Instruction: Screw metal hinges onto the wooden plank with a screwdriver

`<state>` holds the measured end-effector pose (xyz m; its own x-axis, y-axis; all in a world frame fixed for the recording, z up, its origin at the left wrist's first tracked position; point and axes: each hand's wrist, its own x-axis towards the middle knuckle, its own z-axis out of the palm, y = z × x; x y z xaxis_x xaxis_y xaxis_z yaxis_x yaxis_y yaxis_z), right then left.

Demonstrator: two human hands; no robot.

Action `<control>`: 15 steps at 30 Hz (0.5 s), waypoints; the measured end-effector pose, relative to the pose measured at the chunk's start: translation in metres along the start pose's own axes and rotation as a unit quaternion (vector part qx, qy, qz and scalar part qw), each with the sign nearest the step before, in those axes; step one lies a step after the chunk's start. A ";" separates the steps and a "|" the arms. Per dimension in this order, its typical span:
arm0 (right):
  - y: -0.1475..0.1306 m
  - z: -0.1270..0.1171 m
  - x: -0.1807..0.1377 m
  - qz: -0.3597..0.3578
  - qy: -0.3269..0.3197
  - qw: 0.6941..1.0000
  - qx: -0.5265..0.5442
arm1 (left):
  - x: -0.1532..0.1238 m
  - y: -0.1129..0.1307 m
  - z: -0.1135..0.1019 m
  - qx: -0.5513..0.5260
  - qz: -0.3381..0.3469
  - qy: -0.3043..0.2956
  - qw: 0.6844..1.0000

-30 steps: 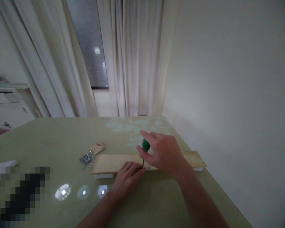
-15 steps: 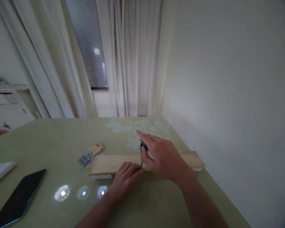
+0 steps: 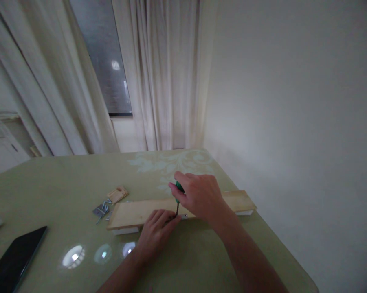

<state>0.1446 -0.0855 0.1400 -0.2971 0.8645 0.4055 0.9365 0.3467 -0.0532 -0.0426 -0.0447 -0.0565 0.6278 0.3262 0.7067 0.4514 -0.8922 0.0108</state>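
A long pale wooden board (image 3: 134, 213) lies across the green table (image 3: 64, 183), raised on small white blocks. My right hand (image 3: 201, 197) is closed round a green-handled screwdriver (image 3: 179, 188) held upright, its thin shaft pointing down at the board's near edge. My left hand (image 3: 157, 232) rests at that edge with its fingers curled and pinched beside the screwdriver tip, next to a small metal fitting (image 3: 183, 217). What the left fingers pinch is too small to make out.
A small wooden piece (image 3: 117, 195) and loose metal brackets and screws (image 3: 100, 210) lie left of the board. A dark phone (image 3: 14, 260) sits at the near left. Curtains, a window and a plain wall stand behind; the table's right edge is close to the board.
My right hand has turned on the screwdriver handle, covering more of it. The view has shifted slightly right and up. My left hand stays at the board's edge.
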 end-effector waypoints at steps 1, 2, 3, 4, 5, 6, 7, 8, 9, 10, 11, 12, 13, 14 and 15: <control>-0.001 0.001 0.001 0.019 0.000 1.000 -0.023 | 0.000 0.000 0.000 -0.002 -0.001 0.001 1.000; -0.001 0.000 0.001 0.028 0.005 0.999 -0.035 | 0.001 0.001 -0.001 -0.004 -0.001 0.004 1.000; -0.001 0.000 0.000 0.025 0.012 0.999 -0.034 | 0.002 0.001 -0.002 -0.005 -0.001 0.007 1.000; -0.001 -0.002 -0.002 0.013 0.022 0.999 -0.022 | 0.003 0.002 -0.002 -0.006 -0.001 0.009 1.000; 0.000 -0.003 -0.004 -0.004 0.032 0.999 -0.006 | 0.004 0.002 -0.003 -0.007 0.000 0.009 1.000; 0.001 -0.004 -0.005 -0.022 0.037 0.999 0.013 | 0.004 0.002 -0.003 -0.007 0.002 0.008 1.000; 0.002 -0.004 -0.006 -0.038 0.034 0.998 0.029 | 0.005 0.002 -0.004 -0.007 0.003 0.006 1.000; 0.003 -0.004 -0.006 -0.043 0.027 0.998 0.036 | 0.005 0.002 -0.004 -0.008 0.003 0.004 1.000; 0.004 -0.002 -0.004 -0.036 0.018 0.999 0.033 | 0.005 0.002 -0.004 -0.007 0.003 0.002 1.000; 0.004 0.000 -0.001 -0.021 0.010 0.999 0.021 | 0.004 0.002 -0.003 -0.007 0.002 0.002 1.000; 0.004 0.002 0.002 -0.003 0.005 1.000 0.006 | 0.004 0.002 -0.003 -0.005 0.000 0.002 1.000; 0.003 0.004 0.005 0.013 0.003 1.000 -0.010 | 0.003 0.002 -0.003 -0.003 -0.003 0.004 1.000; 0.002 0.005 0.006 0.022 0.003 1.000 -0.021 | 0.003 0.002 -0.002 -0.002 -0.004 0.004 1.000; 0.001 0.005 0.007 0.024 0.004 0.999 -0.025 | 0.002 0.001 -0.002 0.000 -0.004 0.006 1.000; 0.001 0.004 0.006 0.020 0.006 1.000 -0.020 | 0.002 0.001 -0.002 0.001 -0.002 0.007 1.000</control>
<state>0.1427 -0.0790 0.1388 -0.2570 0.8732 0.4141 0.9545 0.2964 -0.0324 -0.0419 -0.0460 -0.0537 0.6166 0.3258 0.7167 0.4550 -0.8904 0.0133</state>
